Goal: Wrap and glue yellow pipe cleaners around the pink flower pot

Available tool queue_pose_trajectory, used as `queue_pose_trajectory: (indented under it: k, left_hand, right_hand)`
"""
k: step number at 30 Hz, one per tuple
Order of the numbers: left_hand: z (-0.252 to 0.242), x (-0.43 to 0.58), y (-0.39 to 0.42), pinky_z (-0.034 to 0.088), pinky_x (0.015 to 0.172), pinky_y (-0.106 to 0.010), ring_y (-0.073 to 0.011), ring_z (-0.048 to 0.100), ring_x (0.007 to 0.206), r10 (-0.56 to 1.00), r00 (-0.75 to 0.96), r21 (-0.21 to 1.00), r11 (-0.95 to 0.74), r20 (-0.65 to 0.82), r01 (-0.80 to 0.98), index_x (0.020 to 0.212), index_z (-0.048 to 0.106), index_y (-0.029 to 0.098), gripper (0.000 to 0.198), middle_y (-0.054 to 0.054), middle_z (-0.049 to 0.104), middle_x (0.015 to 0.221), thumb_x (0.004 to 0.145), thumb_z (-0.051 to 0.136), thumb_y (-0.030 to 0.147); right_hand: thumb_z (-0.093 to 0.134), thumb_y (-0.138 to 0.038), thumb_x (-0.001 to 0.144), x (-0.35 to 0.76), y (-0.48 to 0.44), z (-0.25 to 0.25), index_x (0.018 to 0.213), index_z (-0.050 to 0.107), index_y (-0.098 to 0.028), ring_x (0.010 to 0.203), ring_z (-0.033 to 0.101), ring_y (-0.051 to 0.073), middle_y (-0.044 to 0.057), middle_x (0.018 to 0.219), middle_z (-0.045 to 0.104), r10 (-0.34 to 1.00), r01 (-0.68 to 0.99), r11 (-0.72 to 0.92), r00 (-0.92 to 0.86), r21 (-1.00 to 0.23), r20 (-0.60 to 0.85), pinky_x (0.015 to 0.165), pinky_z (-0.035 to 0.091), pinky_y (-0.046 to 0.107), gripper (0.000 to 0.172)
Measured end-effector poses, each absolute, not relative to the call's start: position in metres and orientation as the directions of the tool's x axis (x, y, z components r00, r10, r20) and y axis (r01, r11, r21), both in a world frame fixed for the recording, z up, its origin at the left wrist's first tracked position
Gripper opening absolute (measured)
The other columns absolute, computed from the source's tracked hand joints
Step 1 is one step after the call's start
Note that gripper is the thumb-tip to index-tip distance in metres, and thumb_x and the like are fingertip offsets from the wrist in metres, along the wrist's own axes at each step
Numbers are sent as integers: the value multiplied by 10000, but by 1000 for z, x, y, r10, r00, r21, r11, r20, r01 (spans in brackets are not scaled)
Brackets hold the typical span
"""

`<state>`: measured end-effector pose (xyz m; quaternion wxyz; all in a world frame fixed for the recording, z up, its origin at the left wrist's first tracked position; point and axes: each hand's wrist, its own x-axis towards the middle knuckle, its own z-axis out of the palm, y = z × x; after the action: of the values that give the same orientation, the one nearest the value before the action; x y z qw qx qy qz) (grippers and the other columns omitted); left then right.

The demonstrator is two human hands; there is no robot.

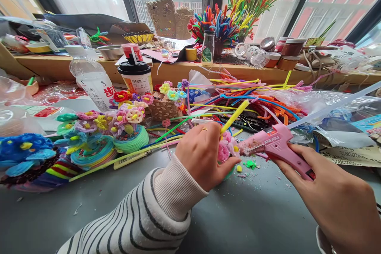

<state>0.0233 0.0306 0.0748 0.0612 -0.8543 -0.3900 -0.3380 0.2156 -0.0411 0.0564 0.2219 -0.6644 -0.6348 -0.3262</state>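
My left hand (202, 154), in a striped sleeve, is closed around a small bunch of pink pipe-cleaner flowers (224, 149) in the middle of the head view. A bit of green shows under its fingers, and the hand hides the rest of the bunch. A thick yellow stick (235, 116) rises beside the knuckles; whether the hand grips it I cannot tell. My right hand (330, 182) holds a pink hot glue gun (278, 143) by its handle. The gun's nozzle points left, right up against the flowers. A long clear glue stick (333, 105) juts from its back.
Finished pipe-cleaner flower pots (131, 139) line the left side. Behind them stand a water bottle (89, 75) and a lidded cup (135, 77). Loose pipe cleaners (268, 107) lie heaped behind my hands. Green crumbs (251, 164) dot the grey table (253, 214). A cluttered wooden ledge (175, 72) runs along the windows.
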Motion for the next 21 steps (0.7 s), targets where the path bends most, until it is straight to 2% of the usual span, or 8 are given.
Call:
queue_pose_trajectory:
  k: [5,9,13,17,21]
  left_hand:
    - [80,13,15,421,801,-375,-234,499,959,592,418,234,-727,689,645,847,377,187,428,-89,548,969,623,559,503]
    - [71,-6,-5,460,730,-384,-229,523,917,665,222,370,-626,713,687,786,321,216,435,-93,523,1030,573,646,413]
    - [39,-13,-13,478,712,-410,-239,521,920,792,90,563,-503,604,656,863,309,209,526,-120,484,1059,537,679,390]
    - [10,-1,-5,481,721,-415,-233,519,929,921,47,758,-346,386,553,948,289,201,639,-101,472,1017,506,677,451]
    - [1,12,6,457,769,-432,-240,515,947,966,59,859,-252,253,445,953,279,209,695,-86,477,1009,457,702,449]
  right_hand:
    - [317,-469,791,216,-40,56,886,578,-115,501,546,158,73,637,624,696,990,-94,-11,106,718,427,325,245,449]
    - [321,-488,781,217,-40,55,869,578,-124,501,545,158,67,621,616,697,993,-84,-1,83,717,438,339,245,454]
    - [330,-486,779,218,-40,54,883,574,-124,510,551,159,72,640,623,697,995,-76,4,68,717,454,350,248,449]
    - [349,-490,770,219,-40,53,887,572,-126,513,554,162,74,655,629,697,996,-78,17,53,717,461,357,252,443]
    - [377,-479,760,217,-39,53,886,571,-128,527,558,170,77,675,632,710,997,-78,37,27,703,475,370,257,421]
